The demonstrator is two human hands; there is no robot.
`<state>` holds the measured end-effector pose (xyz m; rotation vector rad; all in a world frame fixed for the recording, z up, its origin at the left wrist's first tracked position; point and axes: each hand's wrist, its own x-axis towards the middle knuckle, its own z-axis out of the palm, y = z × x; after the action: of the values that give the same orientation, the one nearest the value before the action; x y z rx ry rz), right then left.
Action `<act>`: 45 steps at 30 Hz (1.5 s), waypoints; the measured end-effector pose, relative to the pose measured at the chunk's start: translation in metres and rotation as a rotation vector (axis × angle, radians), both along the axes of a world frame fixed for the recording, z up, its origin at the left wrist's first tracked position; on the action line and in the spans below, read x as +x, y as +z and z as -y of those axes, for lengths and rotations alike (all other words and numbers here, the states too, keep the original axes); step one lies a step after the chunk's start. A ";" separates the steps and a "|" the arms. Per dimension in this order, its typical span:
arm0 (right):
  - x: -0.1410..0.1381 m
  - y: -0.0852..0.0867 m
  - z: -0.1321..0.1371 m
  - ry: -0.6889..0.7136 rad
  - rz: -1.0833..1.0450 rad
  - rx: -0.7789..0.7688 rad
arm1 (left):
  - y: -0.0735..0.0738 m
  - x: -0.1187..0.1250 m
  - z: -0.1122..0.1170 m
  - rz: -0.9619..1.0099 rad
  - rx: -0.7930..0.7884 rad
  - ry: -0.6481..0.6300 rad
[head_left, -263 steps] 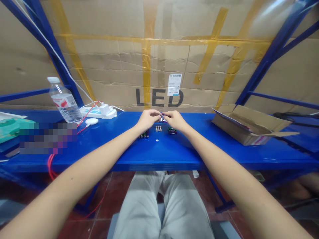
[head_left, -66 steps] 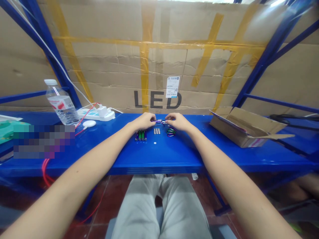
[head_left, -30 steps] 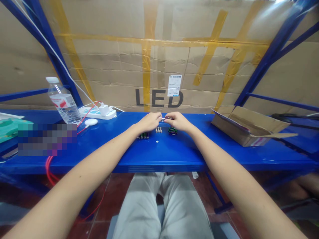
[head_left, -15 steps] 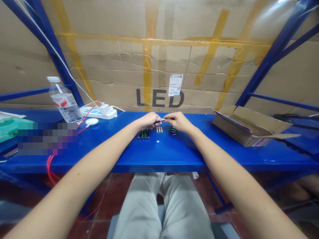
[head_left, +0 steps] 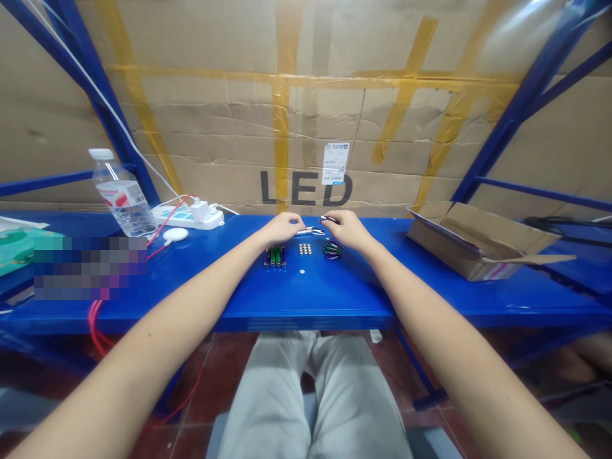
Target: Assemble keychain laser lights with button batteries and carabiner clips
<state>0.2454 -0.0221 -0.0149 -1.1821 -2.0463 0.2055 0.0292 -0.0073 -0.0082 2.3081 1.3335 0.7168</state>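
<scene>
Both my arms reach to the far middle of the blue shelf [head_left: 306,299]. My left hand [head_left: 284,227] is curled, its fingertips pinched on one end of a small silvery piece [head_left: 307,231] lying low over the shelf. My right hand [head_left: 347,231] is closed too, pinching a small dark part [head_left: 329,220] just right of that piece. In front of the hands lie a row of green and purple batteries [head_left: 275,256], a cluster of button cells [head_left: 305,248], one loose cell [head_left: 301,271] and a heap of coloured metal clips [head_left: 331,250].
A water bottle [head_left: 119,194], a white power strip [head_left: 189,217] with a charger and red cable, and a white round pad [head_left: 175,234] stand at the left. An open cardboard box [head_left: 473,242] lies at the right. A taped cardboard wall marked LED [head_left: 306,188] backs the shelf.
My hands were joined on one small item half a second ago. Now they have drawn apart, the silvery piece staying with my left hand and a dark part with my right.
</scene>
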 end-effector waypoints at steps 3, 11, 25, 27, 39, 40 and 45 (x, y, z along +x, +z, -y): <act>0.000 0.001 0.001 -0.014 0.027 -0.018 | -0.005 -0.003 -0.006 -0.301 0.240 -0.021; 0.000 0.000 0.000 -0.020 0.058 -0.035 | 0.001 0.008 -0.022 -0.661 0.386 -0.267; 0.001 -0.001 -0.002 0.008 0.064 -0.040 | 0.008 0.003 -0.014 -0.695 0.451 -0.192; 0.001 -0.001 -0.001 0.004 0.056 -0.061 | 0.009 0.000 -0.013 -0.693 0.461 -0.182; -0.015 -0.014 -0.004 0.109 0.081 -0.137 | 0.007 -0.021 -0.012 -0.626 0.339 -0.164; -0.017 -0.014 -0.003 0.093 0.119 -0.136 | 0.007 -0.020 -0.011 -0.642 0.332 -0.158; -0.021 -0.012 0.003 0.077 0.264 -0.174 | 0.008 -0.015 -0.006 -0.686 0.301 -0.145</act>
<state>0.2245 -0.0248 -0.0269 -1.2936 -2.3459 0.2828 0.0137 -0.0009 0.0002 3.0216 1.3569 0.0594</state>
